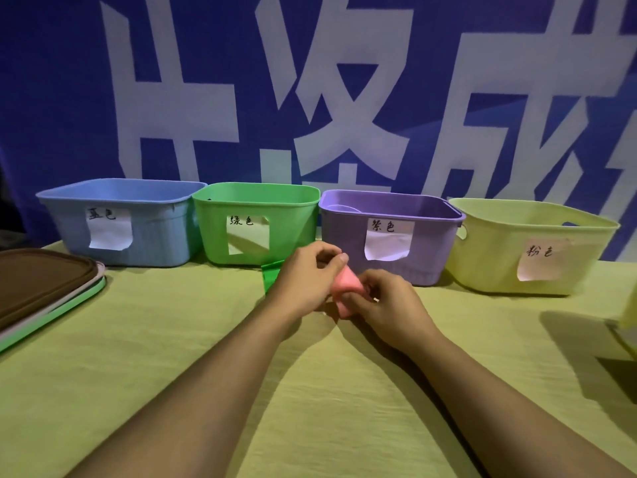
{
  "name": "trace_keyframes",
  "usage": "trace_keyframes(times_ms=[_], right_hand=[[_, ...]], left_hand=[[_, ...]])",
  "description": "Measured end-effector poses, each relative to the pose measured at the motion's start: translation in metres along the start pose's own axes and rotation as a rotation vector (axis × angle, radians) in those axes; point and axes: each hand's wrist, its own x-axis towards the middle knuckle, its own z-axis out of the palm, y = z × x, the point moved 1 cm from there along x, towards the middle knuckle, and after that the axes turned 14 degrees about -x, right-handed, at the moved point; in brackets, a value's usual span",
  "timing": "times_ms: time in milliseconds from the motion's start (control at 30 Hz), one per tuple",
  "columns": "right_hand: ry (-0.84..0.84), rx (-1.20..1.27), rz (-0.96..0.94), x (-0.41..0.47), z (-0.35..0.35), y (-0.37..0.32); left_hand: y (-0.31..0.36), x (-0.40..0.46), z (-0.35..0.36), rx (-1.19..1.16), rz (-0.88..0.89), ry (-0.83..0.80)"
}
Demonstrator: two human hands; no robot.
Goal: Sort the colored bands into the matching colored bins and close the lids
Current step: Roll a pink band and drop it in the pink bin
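- Your left hand (306, 274) and right hand (382, 301) both pinch the soft pink band (344, 288), held just above the yellow-green tabletop (206, 339).
- It sits before the purple plastic bin (389, 236), near the folded green band (270, 276).
- The pale yellow bin (531, 246) stands open to the right.

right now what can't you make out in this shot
All in the head view:
- Bin contents: the walls of the blue bin, green bin, purple bin and yellow bin hide most of their insides.
- Pink band: mostly covered by the left hand and right hand.
- Green band: partly behind the left hand.
- Stacked lids: cut off by the left edge.
- Object at the right edge: cropped, unidentifiable.
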Motion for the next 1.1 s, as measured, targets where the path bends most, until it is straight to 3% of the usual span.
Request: trace_keyframes(times_ms=[100,233,467,567,700,867,1100], right_hand=[[0.061,0.157,0.028,-0.001,-0.003,0.004],[0.120,0.242,0.036,-0.003,-0.007,0.003],[0.058,0.332,-0.080,-0.005,-0.013,-0.006],[0.029,0.422,-0.092,-0.008,-0.017,-0.011],[-0.048,0.604,-0.027,-0.012,-0.024,-0.019],[-0.205,0.666,-0.011,-0.016,-0.024,-0.025],[-0.372,0.598,-0.016,-0.019,-0.020,-0.027]], left_hand=[[-0.002,-0.002,0.004,-0.091,-0.050,-0.034],[0.006,-0.006,0.006,-0.399,-0.158,-0.072],[0.024,-0.011,0.006,-0.578,-0.346,-0.140],[0.032,-0.012,0.006,-0.691,-0.269,-0.127],[0.037,-0.007,0.001,-0.745,-0.145,0.025],[0.042,-0.001,-0.014,-0.768,-0.059,0.200],[0.046,0.002,-0.025,-0.818,0.005,0.301]])
